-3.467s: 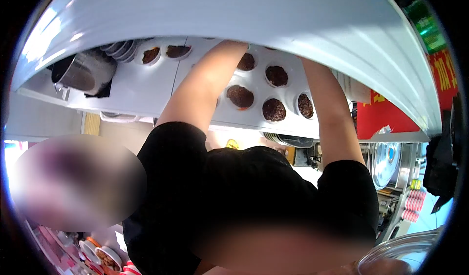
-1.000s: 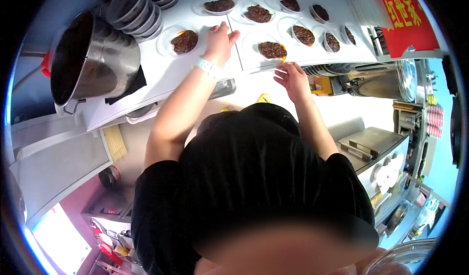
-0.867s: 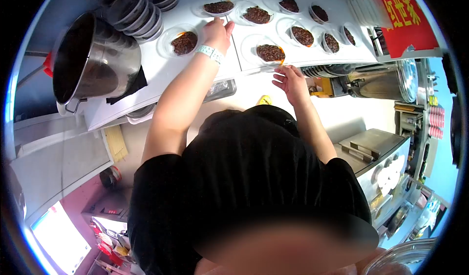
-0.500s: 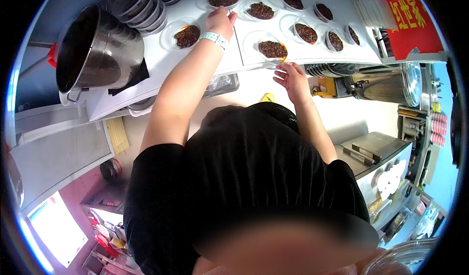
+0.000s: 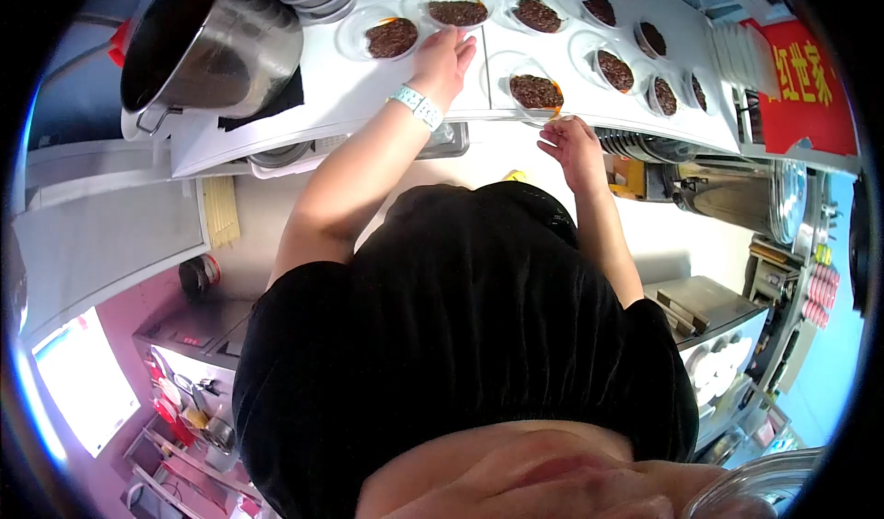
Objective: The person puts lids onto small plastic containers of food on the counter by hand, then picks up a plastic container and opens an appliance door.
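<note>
At the front of the white tabletop (image 5: pixel 327 114), two bare hands among clear round plastic bowls of chunky dark-brown food. Left hand (image 5: pixel 442 69), pale patterned band (image 5: pixel 417 106) at wrist: partly open, thumb apart, fingertips at near rim of the back-left bowl (image 5: pixel 458 12); firm grip or light touch, cannot tell. Right hand (image 5: pixel 578 146): loosely curled, fingertips by the table edge, at near side of the front bowl (image 5: pixel 536 92), orange oil at its rim; pinch unclear. More filled bowls spread rightward. Far left, large steel pot (image 5: pixel 216 54), black cloth (image 5: pixel 267 106) beside it; far right, red banner (image 5: pixel 806 86), yellow characters.
</note>
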Action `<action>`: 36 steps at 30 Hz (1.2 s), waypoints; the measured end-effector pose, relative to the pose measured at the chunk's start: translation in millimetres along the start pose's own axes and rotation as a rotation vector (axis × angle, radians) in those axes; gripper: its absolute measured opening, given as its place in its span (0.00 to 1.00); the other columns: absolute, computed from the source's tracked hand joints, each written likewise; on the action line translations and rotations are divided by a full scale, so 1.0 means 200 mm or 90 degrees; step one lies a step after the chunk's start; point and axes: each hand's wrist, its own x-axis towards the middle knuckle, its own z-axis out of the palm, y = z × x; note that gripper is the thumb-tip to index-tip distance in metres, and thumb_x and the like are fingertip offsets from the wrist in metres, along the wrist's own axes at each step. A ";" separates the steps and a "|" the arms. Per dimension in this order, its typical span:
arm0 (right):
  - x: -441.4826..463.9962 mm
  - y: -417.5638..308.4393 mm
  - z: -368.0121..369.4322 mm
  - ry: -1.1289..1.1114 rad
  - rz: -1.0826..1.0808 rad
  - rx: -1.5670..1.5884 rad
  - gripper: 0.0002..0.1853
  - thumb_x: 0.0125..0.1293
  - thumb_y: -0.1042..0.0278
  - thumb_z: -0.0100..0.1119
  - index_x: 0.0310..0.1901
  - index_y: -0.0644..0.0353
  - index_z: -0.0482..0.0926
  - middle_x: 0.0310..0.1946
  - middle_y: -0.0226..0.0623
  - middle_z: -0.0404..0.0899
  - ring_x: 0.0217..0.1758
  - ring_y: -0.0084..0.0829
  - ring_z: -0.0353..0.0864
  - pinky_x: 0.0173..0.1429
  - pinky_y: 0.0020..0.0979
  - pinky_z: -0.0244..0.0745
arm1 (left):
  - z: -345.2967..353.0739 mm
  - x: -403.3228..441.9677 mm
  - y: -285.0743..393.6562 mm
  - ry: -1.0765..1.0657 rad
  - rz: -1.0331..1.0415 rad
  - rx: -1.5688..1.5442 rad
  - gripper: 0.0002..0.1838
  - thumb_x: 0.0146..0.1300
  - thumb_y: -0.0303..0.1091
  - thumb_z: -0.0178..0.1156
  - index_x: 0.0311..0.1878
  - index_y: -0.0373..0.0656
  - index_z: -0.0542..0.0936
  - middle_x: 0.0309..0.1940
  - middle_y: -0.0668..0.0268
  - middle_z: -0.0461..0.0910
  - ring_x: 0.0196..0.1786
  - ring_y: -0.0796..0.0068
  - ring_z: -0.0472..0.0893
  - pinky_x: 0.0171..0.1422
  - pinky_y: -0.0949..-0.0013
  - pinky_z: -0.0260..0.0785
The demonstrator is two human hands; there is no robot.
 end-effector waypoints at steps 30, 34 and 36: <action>0.43 -0.19 0.31 0.024 -0.048 0.153 0.19 0.72 0.65 0.39 0.53 0.75 0.61 0.45 0.48 0.69 0.48 0.42 0.77 0.55 0.38 0.80 | -0.45 -0.42 0.29 -0.072 0.083 -0.009 0.27 0.64 0.29 0.48 0.65 0.37 0.55 0.62 0.56 0.56 0.62 0.54 0.61 0.70 0.53 0.55; 0.66 -0.17 0.18 0.030 -0.102 0.141 0.18 0.71 0.66 0.46 0.50 0.76 0.63 0.42 0.47 0.69 0.45 0.42 0.77 0.51 0.38 0.82 | -0.41 -0.39 0.30 -0.074 0.098 0.024 0.25 0.64 0.31 0.48 0.64 0.38 0.58 0.61 0.57 0.58 0.61 0.57 0.62 0.69 0.53 0.55; 0.65 -0.18 0.20 0.028 -0.117 0.152 0.17 0.70 0.67 0.48 0.49 0.76 0.63 0.41 0.46 0.70 0.44 0.42 0.78 0.50 0.37 0.83 | -0.42 -0.37 0.31 -0.066 0.106 0.027 0.26 0.62 0.31 0.49 0.63 0.38 0.58 0.61 0.56 0.59 0.59 0.58 0.63 0.70 0.53 0.55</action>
